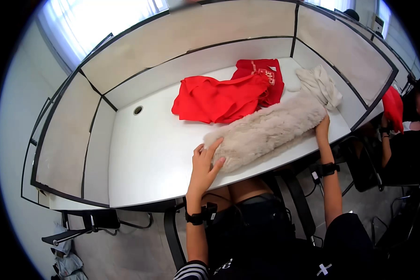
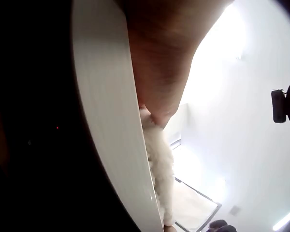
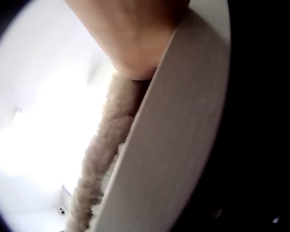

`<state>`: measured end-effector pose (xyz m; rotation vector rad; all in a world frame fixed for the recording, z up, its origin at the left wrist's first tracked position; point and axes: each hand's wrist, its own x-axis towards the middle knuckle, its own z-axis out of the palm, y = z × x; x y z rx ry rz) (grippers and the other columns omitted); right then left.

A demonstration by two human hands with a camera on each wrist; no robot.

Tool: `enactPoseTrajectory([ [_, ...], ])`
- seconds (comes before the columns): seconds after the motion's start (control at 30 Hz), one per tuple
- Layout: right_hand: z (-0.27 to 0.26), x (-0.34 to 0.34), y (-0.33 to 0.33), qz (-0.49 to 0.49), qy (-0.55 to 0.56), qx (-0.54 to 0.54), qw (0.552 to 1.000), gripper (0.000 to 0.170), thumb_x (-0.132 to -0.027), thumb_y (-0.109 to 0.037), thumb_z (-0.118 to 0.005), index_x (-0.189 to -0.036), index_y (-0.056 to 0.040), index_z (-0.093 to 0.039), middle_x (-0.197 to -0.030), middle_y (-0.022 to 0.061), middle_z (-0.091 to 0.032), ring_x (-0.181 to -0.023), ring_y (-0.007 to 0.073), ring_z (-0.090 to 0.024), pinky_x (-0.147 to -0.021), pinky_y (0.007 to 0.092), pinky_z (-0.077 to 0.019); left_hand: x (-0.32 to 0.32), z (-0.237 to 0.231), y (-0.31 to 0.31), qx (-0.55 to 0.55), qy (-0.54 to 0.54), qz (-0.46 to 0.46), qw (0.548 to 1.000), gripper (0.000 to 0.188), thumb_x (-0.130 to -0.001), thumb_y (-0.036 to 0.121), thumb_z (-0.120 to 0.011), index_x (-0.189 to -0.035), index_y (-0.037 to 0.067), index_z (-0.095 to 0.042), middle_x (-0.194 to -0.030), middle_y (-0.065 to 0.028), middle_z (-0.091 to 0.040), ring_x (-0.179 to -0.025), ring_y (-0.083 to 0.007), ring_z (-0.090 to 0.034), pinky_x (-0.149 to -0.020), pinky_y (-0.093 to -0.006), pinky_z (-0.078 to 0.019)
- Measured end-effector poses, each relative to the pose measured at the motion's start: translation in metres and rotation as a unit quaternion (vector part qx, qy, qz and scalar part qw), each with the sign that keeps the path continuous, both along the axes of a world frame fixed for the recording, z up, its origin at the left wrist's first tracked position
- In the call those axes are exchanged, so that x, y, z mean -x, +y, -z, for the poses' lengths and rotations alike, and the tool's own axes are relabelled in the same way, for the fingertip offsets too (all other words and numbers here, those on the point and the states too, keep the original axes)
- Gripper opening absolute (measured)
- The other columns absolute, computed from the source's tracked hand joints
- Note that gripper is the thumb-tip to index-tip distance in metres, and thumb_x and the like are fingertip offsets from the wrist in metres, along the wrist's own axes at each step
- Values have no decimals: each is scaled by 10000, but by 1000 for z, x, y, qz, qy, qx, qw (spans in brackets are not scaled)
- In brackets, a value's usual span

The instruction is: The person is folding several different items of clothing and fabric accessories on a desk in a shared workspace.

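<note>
A long, cream-coloured fluffy piece of fabric [image 1: 266, 130], folded into a thick strip, lies slantwise near the front edge of the white table. My left hand [image 1: 204, 165] rests at its left end, with thumb and forefinger spread on the pile. At the other end my right hand [image 1: 322, 129] grips the strip's edge; its fingertips are hidden by the fabric. The right wrist view shows the fluffy fabric [image 3: 104, 140] with a dark gap under it beside the hand. In the left wrist view the fluffy fabric [image 2: 160, 164] runs away from the fingertips.
Bright red cloth [image 1: 219, 98] lies crumpled behind the strip, over a darker red piece with white printing [image 1: 271, 77]. Off-white cloth [image 1: 323, 86] is bunched at the back right. Low partition panels [image 1: 196, 37] enclose the table [image 1: 144, 154]. Another person's arm [image 1: 386, 144] shows at the far right.
</note>
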<state>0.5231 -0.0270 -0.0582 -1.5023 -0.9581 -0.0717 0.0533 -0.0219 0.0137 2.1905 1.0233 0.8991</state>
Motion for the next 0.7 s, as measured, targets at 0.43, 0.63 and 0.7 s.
enactPoseTrajectory([
  [0.43, -147, 199, -32, -182, 38, -110, 976, 366, -906, -59, -526, -1256, 34, -578, -1222, 155, -628, -1108, 253, -603, -944, 335, -462, -1, -1, -1, -55, 29, 3, 998, 530, -904, 378, -642, -1404, 251, -519, -871, -119, -544, -1120, -376, -439, -1084, -476, -310],
  [0.63, -87, 297, -41, -327, -443, 64, 832, 614, -734, -20, -580, -1344, -70, -535, -1370, 168, -522, -1311, 351, -452, -1101, 501, -308, 8, 23, 8, -82, 40, 5, 996, 575, -695, 131, -619, -1249, -10, -556, -1307, -187, -539, -1286, -441, -371, -1072, -497, -332],
  [0.7, -80, 303, -45, -286, -424, 80, 855, 675, -734, 13, -552, -1397, -96, -481, -1449, 162, -448, -1372, 332, -388, -1125, 505, -272, 7, 24, 6, -83, 30, -4, 996, 575, -697, 126, -620, -1253, -4, -551, -1308, -184, -538, -1283, -442, -373, -1070, -497, -334],
])
